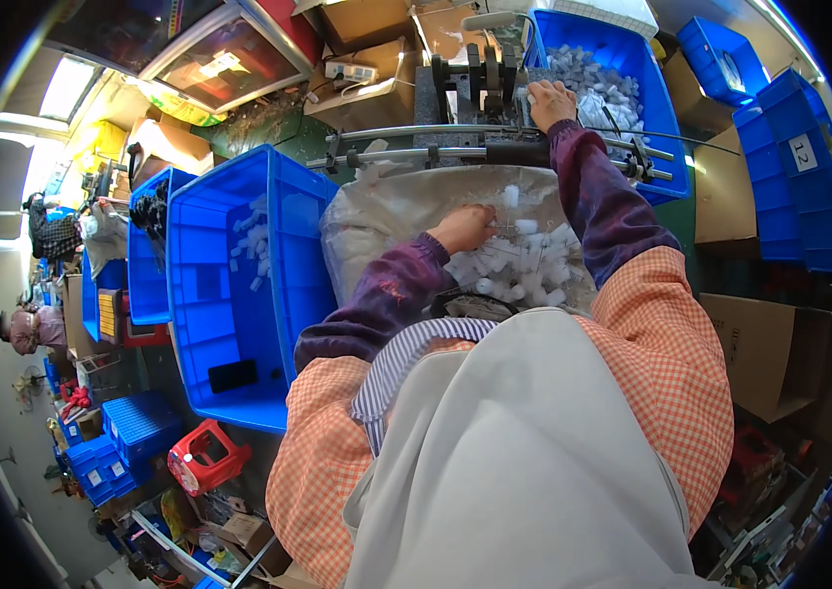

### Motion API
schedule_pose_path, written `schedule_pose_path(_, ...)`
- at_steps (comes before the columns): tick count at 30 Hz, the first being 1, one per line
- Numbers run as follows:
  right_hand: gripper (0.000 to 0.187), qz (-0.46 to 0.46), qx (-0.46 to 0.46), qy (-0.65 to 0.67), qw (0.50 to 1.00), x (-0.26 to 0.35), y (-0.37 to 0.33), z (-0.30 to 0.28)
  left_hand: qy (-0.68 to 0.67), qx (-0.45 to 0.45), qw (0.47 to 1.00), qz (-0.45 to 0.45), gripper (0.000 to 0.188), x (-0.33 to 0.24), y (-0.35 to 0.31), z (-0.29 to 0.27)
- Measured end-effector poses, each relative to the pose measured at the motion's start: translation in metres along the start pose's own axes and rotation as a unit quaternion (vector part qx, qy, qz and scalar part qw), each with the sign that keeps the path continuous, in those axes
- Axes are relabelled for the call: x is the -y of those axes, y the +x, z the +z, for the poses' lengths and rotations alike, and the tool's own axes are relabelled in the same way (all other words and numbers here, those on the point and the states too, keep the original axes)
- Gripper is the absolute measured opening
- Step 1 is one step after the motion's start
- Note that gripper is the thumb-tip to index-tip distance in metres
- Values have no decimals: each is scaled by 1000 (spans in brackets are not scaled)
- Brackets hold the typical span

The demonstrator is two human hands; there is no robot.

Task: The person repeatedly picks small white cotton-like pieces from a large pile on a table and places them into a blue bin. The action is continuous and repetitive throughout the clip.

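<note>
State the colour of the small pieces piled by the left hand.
White; the small pieces beside the left hand show best in the head view.

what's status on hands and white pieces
Left hand at white pieces, grip unclear. Right hand at machine. Pieces piled on pale sheet. Nothing visibly blocking.

Got a red stool with blue crates just left of it. Big cardboard box way right of the stool.
</note>
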State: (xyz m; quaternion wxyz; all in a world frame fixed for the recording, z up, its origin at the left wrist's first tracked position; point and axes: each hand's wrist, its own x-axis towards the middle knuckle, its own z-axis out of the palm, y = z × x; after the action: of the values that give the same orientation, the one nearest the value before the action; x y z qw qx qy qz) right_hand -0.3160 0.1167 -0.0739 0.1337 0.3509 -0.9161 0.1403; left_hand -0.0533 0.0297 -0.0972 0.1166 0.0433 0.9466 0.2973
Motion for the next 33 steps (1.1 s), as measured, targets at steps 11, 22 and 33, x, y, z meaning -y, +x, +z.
schedule_pose_path(11,19,1,20,-25,1000,-3,3,5,-62,-231,971,-25,21,-10,-33,-27)
schedule_pose_path(22,25,98,115,-49,987,5,8,-13,-118,-297,939,-124,19,5,-49,-29)
schedule_pose_path(33,29,94,27,-39,994,16,-15,-10,-147,-283,942,-103,20,1,-61,-47)
